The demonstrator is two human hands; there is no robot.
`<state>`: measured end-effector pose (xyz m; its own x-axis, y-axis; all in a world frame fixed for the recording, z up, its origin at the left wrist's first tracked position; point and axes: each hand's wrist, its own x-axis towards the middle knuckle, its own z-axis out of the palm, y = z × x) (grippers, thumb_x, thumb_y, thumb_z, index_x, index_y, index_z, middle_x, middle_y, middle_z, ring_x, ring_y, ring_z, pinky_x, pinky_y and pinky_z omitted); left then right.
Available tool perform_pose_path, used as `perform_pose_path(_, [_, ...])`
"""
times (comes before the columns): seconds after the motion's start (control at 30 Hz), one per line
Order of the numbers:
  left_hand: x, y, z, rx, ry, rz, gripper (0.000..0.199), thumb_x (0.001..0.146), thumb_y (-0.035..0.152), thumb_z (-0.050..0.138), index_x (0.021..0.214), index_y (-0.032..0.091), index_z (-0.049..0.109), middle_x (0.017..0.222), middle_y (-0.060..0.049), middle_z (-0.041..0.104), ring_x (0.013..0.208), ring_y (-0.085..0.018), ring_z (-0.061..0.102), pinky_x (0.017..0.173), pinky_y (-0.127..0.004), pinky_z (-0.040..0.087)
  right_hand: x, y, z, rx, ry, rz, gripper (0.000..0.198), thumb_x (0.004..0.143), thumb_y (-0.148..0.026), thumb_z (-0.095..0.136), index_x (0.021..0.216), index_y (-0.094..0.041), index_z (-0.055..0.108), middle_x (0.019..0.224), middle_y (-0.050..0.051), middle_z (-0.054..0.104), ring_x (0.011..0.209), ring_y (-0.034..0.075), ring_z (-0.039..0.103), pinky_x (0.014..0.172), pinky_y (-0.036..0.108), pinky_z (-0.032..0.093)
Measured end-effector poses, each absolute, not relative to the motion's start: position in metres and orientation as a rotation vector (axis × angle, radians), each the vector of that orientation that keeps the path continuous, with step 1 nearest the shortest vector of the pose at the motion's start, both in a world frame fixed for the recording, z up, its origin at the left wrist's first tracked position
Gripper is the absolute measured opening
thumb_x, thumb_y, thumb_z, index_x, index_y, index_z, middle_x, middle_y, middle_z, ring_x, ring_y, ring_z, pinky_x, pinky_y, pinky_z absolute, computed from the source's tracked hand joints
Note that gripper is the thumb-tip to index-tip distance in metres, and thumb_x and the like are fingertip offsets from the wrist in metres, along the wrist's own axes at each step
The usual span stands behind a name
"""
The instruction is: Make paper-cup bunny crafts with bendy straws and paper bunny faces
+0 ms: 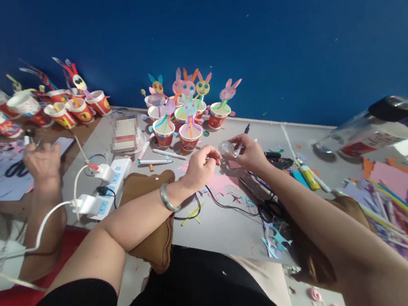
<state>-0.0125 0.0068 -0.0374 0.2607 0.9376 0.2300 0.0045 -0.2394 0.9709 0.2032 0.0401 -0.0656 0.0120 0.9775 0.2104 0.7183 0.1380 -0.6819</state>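
Observation:
My left hand, with a grey bangle on its wrist, hovers over the table with fingers curled and pinched together. What it holds, if anything, is too small to make out. Just across from it, my right hand is closed around a slim white marker with a dark end poking up past the fingers. A clear round plastic piece shows at the right fingertips, between the two hands; whether it is gripped is unclear. Pink paper with scraps lies below the hands.
Red paper cups with paper rabbit heads stand behind my hands. Markers, a power strip and cables lie left. Scissors, a glue tube, straws and a tipped clear container are right. A co-worker's hand is far left.

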Motion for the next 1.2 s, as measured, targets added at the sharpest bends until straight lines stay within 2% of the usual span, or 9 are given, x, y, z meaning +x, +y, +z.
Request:
perform_pose_path(0.27, [-0.013,0.008,-0.037,1.509,0.912,1.153,0.023,0.068,0.0,0.043,0.073,0.018,0.058,0.066,0.002,0.063,0.066,-0.011,0.059,0.063,-0.023,0.045,0.189,0.069,-0.073,-1.674,-1.82,0.457,0.038,0.07,-0.042,0.071,0.101,-0.023,0.063,0.092,0.007,0.073,0.075,0.023,0.063,0.07,0.036,0.05])
perform_pose_path(0.43, [-0.012,0.01,-0.038,1.504,0.905,1.138,0.024,0.068,-0.001,0.043,0.073,0.018,0.057,0.064,0.003,0.063,0.064,-0.011,0.059,0.062,-0.023,0.044,0.175,0.066,-0.072,-1.636,-1.848,0.499,0.036,0.072,-0.041,0.069,0.103,-0.022,0.064,0.091,0.006,0.074,0.072,0.022,0.064,0.068,0.036,0.049])
perform_pose_path(0.67, [-0.013,0.009,-0.037,1.528,0.896,1.128,0.023,0.068,0.0,0.042,0.073,0.018,0.056,0.068,0.001,0.064,0.067,-0.012,0.06,0.063,-0.024,0.045,0.184,0.053,-0.072,-1.65,-1.831,0.494,0.039,0.069,-0.038,0.071,0.103,-0.021,0.064,0.091,0.007,0.074,0.074,0.023,0.064,0.071,0.036,0.05])
perform_pose_path(0.93, [-0.012,0.011,-0.042,1.56,0.883,1.164,0.023,0.067,0.001,0.042,0.073,0.018,0.057,0.067,0.001,0.063,0.067,-0.012,0.059,0.065,-0.025,0.046,0.198,0.055,-0.071,-1.73,-1.747,0.444,0.041,0.067,-0.041,0.075,0.102,-0.022,0.065,0.085,0.005,0.073,0.07,0.022,0.062,0.066,0.034,0.05])
perform_pose_path(1.1, [-0.013,0.012,-0.041,1.574,0.892,1.185,0.024,0.069,-0.001,0.042,0.074,0.018,0.056,0.067,0.002,0.063,0.066,-0.01,0.059,0.065,-0.023,0.048,0.189,0.052,-0.07,-1.645,-1.824,0.459,0.043,0.07,-0.038,0.073,0.109,-0.021,0.066,0.094,0.007,0.076,0.071,0.021,0.065,0.07,0.036,0.053])
perform_pose_path(1.2, [-0.014,0.013,-0.041,1.594,0.892,1.2,0.024,0.072,-0.001,0.042,0.076,0.019,0.055,0.069,0.002,0.064,0.067,-0.01,0.06,0.066,-0.023,0.05,0.186,0.047,-0.068,-1.611,-1.863,0.518,0.045,0.073,-0.036,0.072,0.115,-0.02,0.066,0.091,0.007,0.077,0.069,0.022,0.067,0.071,0.038,0.055])
